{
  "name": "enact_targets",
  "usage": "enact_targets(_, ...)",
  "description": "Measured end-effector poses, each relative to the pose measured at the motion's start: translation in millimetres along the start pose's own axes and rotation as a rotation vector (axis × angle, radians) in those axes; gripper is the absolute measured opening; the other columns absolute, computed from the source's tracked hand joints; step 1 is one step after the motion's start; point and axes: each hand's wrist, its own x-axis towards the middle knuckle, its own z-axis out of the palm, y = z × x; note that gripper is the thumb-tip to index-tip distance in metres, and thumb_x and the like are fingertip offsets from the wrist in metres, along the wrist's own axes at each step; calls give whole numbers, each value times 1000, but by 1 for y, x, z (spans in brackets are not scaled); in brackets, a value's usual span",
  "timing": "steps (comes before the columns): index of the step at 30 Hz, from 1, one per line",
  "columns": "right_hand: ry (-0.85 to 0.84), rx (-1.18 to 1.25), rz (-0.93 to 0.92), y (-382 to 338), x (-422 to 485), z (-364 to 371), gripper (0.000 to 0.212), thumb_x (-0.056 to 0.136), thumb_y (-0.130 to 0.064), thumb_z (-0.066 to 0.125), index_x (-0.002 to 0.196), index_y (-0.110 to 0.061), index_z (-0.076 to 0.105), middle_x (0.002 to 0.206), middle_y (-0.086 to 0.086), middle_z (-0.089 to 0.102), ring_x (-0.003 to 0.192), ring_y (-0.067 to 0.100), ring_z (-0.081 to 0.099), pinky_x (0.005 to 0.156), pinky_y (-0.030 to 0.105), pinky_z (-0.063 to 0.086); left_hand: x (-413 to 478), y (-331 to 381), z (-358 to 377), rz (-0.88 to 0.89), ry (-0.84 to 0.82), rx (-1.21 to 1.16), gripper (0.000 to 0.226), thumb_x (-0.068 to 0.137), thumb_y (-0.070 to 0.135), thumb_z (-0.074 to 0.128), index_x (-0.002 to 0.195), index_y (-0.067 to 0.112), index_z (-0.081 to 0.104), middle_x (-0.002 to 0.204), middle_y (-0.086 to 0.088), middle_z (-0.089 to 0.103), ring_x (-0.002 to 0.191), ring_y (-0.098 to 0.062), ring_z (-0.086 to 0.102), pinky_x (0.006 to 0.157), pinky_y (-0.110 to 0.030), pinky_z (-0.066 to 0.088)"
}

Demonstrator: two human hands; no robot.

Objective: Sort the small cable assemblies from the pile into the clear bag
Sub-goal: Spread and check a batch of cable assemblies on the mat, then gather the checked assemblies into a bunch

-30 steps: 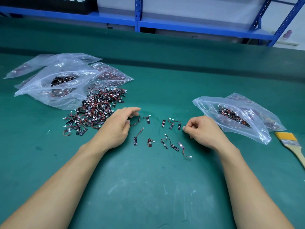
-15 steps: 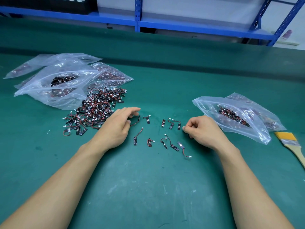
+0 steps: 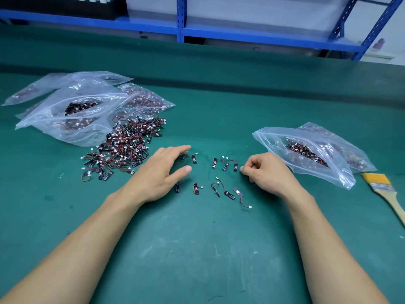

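Green bench (image 3: 219,249): pile (image 3: 127,148), bags (image 3: 72,110), brush (image 3: 385,194).

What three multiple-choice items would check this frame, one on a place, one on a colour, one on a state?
1. Where does the paintbrush lie?
A. On the pile of assemblies
B. At the right, beside the clear bags
C. On the blue shelf

2. What colour is the table mat?
A. Red
B. White
C. Green

3. How is the left hand?
A. Balled in a fist
B. Fingers stretched out over the loose assemblies
C. Gripping a bag

Key:
1 B: the paintbrush lies on the mat just right of the right-hand bags.
2 C: the mat is green all over.
3 B: the fingers reach forward, uncurled, with the tips at one assembly.
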Motion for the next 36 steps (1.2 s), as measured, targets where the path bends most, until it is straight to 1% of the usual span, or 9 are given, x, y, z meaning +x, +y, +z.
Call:
enact_targets(5,7,2,8,-1,0,0,22,83,-35,65,69,-18,65,63,-6,68,56,9,53,59,30,48,-2,15,7,-14,-91,40,80,85,78,39,151,35,30,149,15,40,140,-2,26,114,-36,32)
enact_targets(11,30,-8,12,-3,0,1,21,82,-34,65,69,-18,65,64,-8,68,69,17,63,66,34,52,2,35,23,26,-174,63,101,70,89,42,154,38,19,161,16,23,148,1,11,119,-32,25)
enact_targets(17,32,6,18,-4,0,0,22,81,-36,64,67,-18,65,64,-4,68,69,18,63,68,37,52,21,73,60,127,-190,142,122,61,94,47,158,29,11,165,13,10,150,-2,4,124,-30,10)
enact_targets(20,31,23,18,-3,1,0,24,80,-36,63,67,-17,65,65,-1,69,69,20,63,68,39,53,30,82,71,133,-159,221,115,64,90,48,156,26,22,160,11,22,147,-9,14,122,-34,14)
enact_targets(23,23,33,25,-2,1,0,20,77,-37,63,66,-21,67,64,-6,68,64,16,61,63,35,50,33,75,66,168,-45,161,67,79,69,63,135,33,52,128,13,49,122,-10,39,107,-36,32)
enact_targets(26,16,50,28,-1,1,0,15,73,-36,62,65,-25,67,62,-9,68,60,13,58,61,33,49,29,62,55,183,41,65,39,84,43,73,120,36,58,101,20,60,100,-4,48,102,-36,31)
enact_targets(28,15,53,31,-1,1,1,16,74,-35,62,65,-23,67,62,-11,68,59,11,57,61,32,48,25,54,48,176,66,-17,46,81,38,77,122,38,55,97,24,64,101,-1,49,106,-35,26)
enact_targets(32,15,53,23,0,1,1,18,76,-32,62,66,-19,67,62,-11,68,58,9,55,59,30,46,20,42,31,176,145,-4,68,71,68,69,130,38,54,119,24,57,114,-3,47,102,-31,26)
enact_targets(36,-4,55,14,-1,-2,-2,20,75,-33,59,62,-21,70,59,-14,69,49,3,51,53,24,41,14,31,21,86,30,88,90,61,85,61,136,38,48,122,19,47,111,-4,41,95,-27,36)
